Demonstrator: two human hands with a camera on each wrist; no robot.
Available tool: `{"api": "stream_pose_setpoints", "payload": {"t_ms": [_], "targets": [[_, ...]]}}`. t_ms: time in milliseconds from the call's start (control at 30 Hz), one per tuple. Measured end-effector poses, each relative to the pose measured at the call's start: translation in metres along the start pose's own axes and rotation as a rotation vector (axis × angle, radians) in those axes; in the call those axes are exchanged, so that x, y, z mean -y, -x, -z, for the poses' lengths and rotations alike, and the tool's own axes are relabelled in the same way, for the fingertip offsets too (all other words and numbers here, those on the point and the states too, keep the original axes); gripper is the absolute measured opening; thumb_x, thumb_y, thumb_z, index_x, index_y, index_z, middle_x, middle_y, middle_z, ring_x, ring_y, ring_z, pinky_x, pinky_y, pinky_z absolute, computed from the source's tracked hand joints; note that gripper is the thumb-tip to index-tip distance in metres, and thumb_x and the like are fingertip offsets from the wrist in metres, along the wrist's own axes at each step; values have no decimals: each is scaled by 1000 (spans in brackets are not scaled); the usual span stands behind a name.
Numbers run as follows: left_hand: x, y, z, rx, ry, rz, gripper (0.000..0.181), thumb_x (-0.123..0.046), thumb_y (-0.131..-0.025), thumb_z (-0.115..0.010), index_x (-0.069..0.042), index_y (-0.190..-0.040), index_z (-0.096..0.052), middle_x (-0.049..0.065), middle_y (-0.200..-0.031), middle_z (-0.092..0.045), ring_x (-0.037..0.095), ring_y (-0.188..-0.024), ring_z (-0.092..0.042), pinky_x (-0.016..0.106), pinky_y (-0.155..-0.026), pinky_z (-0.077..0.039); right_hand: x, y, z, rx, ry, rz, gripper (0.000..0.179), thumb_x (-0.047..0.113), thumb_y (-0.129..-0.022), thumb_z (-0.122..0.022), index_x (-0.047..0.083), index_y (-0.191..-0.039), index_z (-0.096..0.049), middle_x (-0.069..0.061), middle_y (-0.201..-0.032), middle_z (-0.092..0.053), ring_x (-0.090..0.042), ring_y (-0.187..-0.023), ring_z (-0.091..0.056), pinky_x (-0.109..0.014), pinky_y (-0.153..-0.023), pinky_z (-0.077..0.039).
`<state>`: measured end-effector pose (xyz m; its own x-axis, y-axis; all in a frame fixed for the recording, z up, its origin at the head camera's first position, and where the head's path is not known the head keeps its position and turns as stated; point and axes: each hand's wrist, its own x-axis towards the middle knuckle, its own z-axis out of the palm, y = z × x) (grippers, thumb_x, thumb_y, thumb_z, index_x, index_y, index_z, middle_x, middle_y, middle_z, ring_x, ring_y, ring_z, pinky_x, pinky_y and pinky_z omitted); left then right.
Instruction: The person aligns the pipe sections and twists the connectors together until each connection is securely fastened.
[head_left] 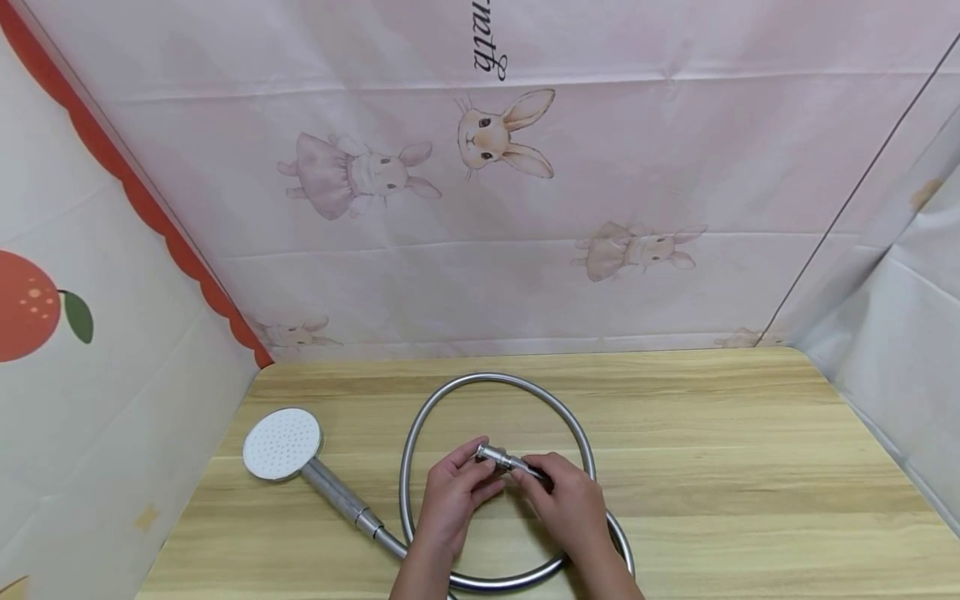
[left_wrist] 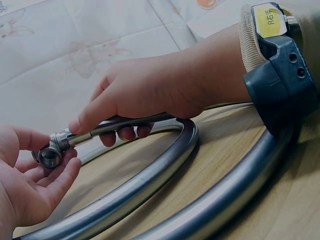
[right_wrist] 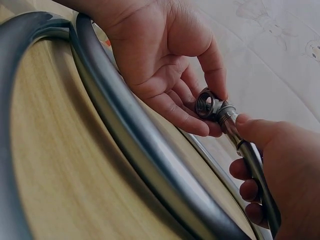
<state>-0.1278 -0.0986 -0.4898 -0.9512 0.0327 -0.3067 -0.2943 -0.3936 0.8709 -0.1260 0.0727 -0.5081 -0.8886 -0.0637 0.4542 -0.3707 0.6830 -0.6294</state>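
In the head view, my left hand (head_left: 452, 498) holds a small metal pipe fitting (head_left: 489, 453) between thumb and fingers. Its threaded round opening shows in both wrist views, where the fitting (right_wrist: 205, 103) meets the end of a shower hose. My right hand (head_left: 567, 502) grips that hose (left_wrist: 142, 120) just behind its end, thumb by the joint and fingers curled underneath. How far the two parts are screwed together I cannot tell. The rest of the hose (head_left: 491, 377) loops on the table around both hands and runs to a shower head (head_left: 282, 443) lying at the left.
The wooden table (head_left: 720, 433) ends at a back wall covering (head_left: 637, 150) printed with rabbits. A side covering with a red scalloped edge (head_left: 172, 237) stands at the left, and a pale one (head_left: 907, 333) at the right. A dark camera mount (left_wrist: 282, 82) is strapped to the right wrist.
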Motion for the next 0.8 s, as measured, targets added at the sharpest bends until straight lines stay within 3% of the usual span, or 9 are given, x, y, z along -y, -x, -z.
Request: {"api": "stream_pose_setpoints", "payload": {"t_ms": [333,567,800], "targets": [[-1,0,0,0,3,6,56,-3,-92,-63,7,-142,-42,15,-123,-67,15,-97,-69,35,-88,-59,1,0,1,14,-62,-41,39,31,-73,-87,20,-106,-70,18,-74,-61,4,-61,-50,-16,-55,-45],[-1,1,0,2,2,7,56,-4,-92,-63,7,-143,-42,16,-124,-66,16,-99,-69,35,-89,-59,0,0,1,3,-40,-21,24,28,-75,-86,21,-94,-72,16,-77,-64,4,-65,-52,-17,-57,-48],[0,0,0,-1,-14,7,56,-4,-91,-64,6,-143,-42,17,-124,-66,17,-100,-69,37,-90,-58,2,0,2,6,-20,-9,17,28,-81,-81,21,-95,-75,14,-81,-68,5,-68,-54,-18,-60,-49]]}}
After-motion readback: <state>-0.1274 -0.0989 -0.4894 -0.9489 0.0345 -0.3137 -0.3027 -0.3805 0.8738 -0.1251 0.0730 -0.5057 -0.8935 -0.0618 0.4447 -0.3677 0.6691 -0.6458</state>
